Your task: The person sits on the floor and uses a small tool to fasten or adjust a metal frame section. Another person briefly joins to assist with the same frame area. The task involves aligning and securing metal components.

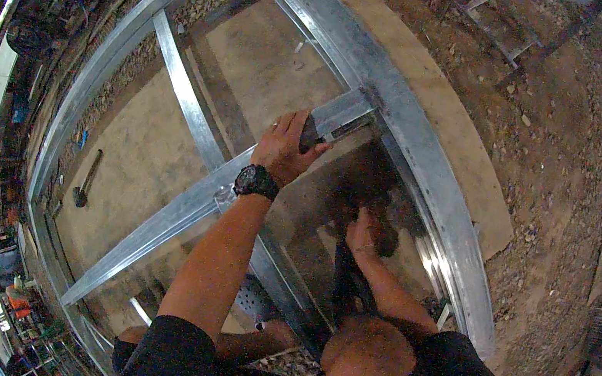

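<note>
Well to the left of the left hand (287,151), a hammer (89,176) lies on the tan sheet, its head toward the wearer. Nearer that hand, a narrow metal bar (188,97) slants down to a silvery crossbar (189,209), which runs diagonally beneath the palm. Below and left of the same hand's thumb, a dark watch (257,181) circles the wrist. The left hand is partly closed, fingers over the crossbar, gripping a small dark block (310,135) against it. Lower and to its right, the right hand (362,234) looks curled in shadow; whether it holds anything, I cannot tell. Beyond the right hand, the frame's long curved side (433,165) passes.
</note>
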The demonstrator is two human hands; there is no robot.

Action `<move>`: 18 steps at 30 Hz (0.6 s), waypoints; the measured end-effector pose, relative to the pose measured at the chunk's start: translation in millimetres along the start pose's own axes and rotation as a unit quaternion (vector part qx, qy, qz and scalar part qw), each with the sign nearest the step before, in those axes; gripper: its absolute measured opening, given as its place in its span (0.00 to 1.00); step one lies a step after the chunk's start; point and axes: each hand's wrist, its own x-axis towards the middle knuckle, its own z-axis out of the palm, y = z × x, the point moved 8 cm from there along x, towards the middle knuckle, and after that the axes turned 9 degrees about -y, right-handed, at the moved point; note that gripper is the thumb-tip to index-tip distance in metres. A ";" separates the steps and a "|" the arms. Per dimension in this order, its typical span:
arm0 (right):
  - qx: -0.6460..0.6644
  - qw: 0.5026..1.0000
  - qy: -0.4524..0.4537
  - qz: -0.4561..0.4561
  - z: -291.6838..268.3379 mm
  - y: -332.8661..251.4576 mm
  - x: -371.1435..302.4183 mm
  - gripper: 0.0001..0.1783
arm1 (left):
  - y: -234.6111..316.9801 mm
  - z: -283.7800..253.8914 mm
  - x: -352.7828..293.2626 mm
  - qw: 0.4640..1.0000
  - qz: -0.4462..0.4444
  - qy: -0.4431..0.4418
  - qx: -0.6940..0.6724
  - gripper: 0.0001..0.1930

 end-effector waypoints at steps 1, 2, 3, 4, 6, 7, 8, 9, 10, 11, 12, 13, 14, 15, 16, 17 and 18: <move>-0.038 0.998 0.036 -0.025 1.5 0.5 -0.1 0.29 | -1.5 3.3 0.7 1.000 0.001 -0.003 0.000 0.41; -0.077 0.993 0.074 -0.050 -0.9 -3.1 -0.9 0.28 | -0.8 3.1 2.7 1.000 0.003 -0.004 0.001 0.41; -0.117 0.984 0.112 -0.074 -5.1 -5.0 -0.1 0.27 | 1.0 4.7 5.3 1.000 0.001 -0.011 0.004 0.41; -0.098 0.993 0.057 -0.035 -6.2 -5.1 8.9 0.26 | 0.8 6.1 5.5 1.000 -0.004 -0.017 0.010 0.41; -0.058 0.996 -0.067 0.033 -24.0 -34.2 11.1 0.22 | -10.4 5.3 -4.0 0.999 -0.028 -0.027 0.017 0.42; 0.082 0.997 -0.017 0.006 -55.4 -61.7 9.3 0.21 | -14.0 3.5 -6.9 0.999 -0.036 -0.027 0.012 0.42; 0.216 0.976 0.034 -0.017 -88.3 -85.0 5.1 0.19 | -15.9 5.3 -8.4 0.999 -0.043 -0.029 0.002 0.42; 0.343 0.934 0.088 -0.035 -114.8 -91.4 3.2 0.18 | -13.3 8.0 -7.5 0.999 -0.041 -0.030 0.004 0.42; 0.374 0.921 0.097 -0.048 -126.7 -90.3 8.7 0.17 | -9.9 10.6 -5.0 0.999 -0.037 -0.031 0.006 0.42; 0.407 0.905 0.105 -0.066 -138.0 -93.0 18.2 0.17 | -7.9 8.7 -1.5 0.999 -0.034 -0.028 0.012 0.42; 0.439 0.887 0.113 -0.084 -149.0 -95.7 26.3 0.16 | -4.9 7.5 1.3 0.999 -0.026 -0.025 0.007 0.42; 0.493 0.862 0.103 -0.068 -155.2 -102.0 32.2 0.15 | -7.9 6.9 -1.3 0.999 -0.025 -0.024 0.006 0.42; 0.542 0.834 0.093 -0.051 -167.9 -111.4 33.9 0.14 | -9.8 6.0 -3.3 0.999 -0.023 -0.022 0.002 0.42; 0.587 0.804 0.086 -0.033 -179.5 -116.9 35.1 0.14 | -9.3 7.2 -2.5 1.000 -0.016 -0.018 -0.002 0.42; 0.576 0.810 0.098 -0.049 -192.8 -125.7 36.2 0.14 | -9.5 7.1 -2.4 1.000 -0.010 -0.015 -0.004 0.42; 0.565 0.815 0.111 -0.065 -204.5 -133.1 37.1 0.14 | -8.5 6.1 -2.0 1.000 -0.004 -0.011 -0.006 0.42; 0.553 0.820 0.124 -0.081 -212.8 -139.2 39.7 0.15 | -8.8 5.8 -2.2 1.000 -0.007 -0.011 -0.007 0.42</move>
